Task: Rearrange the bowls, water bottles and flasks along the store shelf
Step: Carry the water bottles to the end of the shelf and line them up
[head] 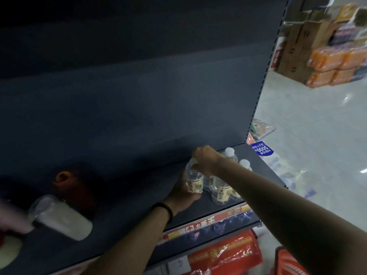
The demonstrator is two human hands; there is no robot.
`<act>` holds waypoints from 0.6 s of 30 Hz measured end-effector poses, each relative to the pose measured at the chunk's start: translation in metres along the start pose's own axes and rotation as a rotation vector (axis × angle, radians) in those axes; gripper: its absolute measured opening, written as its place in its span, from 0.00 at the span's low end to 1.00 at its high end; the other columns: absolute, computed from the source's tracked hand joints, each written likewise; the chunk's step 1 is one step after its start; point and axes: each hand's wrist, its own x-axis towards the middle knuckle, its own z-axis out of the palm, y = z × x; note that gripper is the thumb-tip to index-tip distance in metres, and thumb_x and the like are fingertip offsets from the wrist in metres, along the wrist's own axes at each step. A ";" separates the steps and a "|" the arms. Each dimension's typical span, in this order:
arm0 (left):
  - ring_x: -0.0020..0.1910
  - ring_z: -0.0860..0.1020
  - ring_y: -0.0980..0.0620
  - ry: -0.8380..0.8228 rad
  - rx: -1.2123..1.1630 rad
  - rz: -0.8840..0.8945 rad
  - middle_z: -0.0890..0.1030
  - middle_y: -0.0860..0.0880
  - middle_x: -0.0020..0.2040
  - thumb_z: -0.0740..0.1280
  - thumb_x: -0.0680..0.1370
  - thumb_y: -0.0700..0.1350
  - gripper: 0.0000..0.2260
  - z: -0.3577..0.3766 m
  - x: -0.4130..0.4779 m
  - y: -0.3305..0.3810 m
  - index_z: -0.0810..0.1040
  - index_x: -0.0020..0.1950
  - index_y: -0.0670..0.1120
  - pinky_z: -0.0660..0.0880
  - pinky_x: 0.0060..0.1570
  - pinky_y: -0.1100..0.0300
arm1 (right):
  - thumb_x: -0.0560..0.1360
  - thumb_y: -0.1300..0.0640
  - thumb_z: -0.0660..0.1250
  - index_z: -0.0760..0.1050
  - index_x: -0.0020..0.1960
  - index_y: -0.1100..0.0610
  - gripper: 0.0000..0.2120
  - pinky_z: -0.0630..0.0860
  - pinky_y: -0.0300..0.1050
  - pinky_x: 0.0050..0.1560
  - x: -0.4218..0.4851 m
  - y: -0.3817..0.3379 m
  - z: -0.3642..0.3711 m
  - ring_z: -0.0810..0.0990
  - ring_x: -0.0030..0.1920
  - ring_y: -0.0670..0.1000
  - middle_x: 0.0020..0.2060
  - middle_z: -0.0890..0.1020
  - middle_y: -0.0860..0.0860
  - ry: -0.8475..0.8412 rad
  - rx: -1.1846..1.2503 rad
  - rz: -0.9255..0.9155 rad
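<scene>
Two hands grip one clear water bottle at lower centre of the frame, left hand curled round its labelled body, right hand pinching its cap; probably best lowered upright, snug beside the bottle cluster on the shelf.

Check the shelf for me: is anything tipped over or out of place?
Yes. The white frosted flask at the left of the dark metal shelf lies on its side; the clear plastic water bottles set down at the right end stand upright.
</scene>
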 end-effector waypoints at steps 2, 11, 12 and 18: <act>0.59 0.78 0.63 0.002 -0.006 -0.043 0.78 0.62 0.64 0.74 0.76 0.34 0.35 -0.001 -0.003 -0.001 0.64 0.71 0.64 0.76 0.58 0.65 | 0.81 0.48 0.72 0.78 0.64 0.59 0.18 0.71 0.45 0.47 -0.003 -0.003 -0.002 0.75 0.48 0.52 0.58 0.82 0.55 -0.026 -0.024 0.014; 0.69 0.79 0.52 0.006 0.343 -0.159 0.80 0.50 0.70 0.72 0.82 0.49 0.22 -0.061 -0.056 -0.030 0.74 0.75 0.48 0.75 0.71 0.53 | 0.83 0.42 0.63 0.73 0.67 0.53 0.18 0.79 0.54 0.50 -0.048 -0.074 -0.011 0.85 0.58 0.63 0.59 0.83 0.57 0.241 -0.071 -0.063; 0.67 0.81 0.52 0.013 0.407 -0.141 0.82 0.51 0.67 0.71 0.83 0.50 0.20 -0.075 -0.070 -0.035 0.76 0.73 0.48 0.76 0.70 0.54 | 0.83 0.42 0.63 0.72 0.68 0.53 0.19 0.78 0.54 0.52 -0.053 -0.089 -0.007 0.84 0.59 0.63 0.60 0.82 0.57 0.205 -0.051 -0.097; 0.50 0.86 0.55 0.227 0.728 -0.046 0.88 0.55 0.50 0.70 0.79 0.56 0.08 -0.182 -0.197 -0.075 0.83 0.53 0.54 0.82 0.52 0.55 | 0.83 0.40 0.64 0.67 0.74 0.49 0.24 0.78 0.56 0.59 -0.074 -0.204 0.028 0.81 0.63 0.64 0.66 0.79 0.57 0.046 -0.058 -0.320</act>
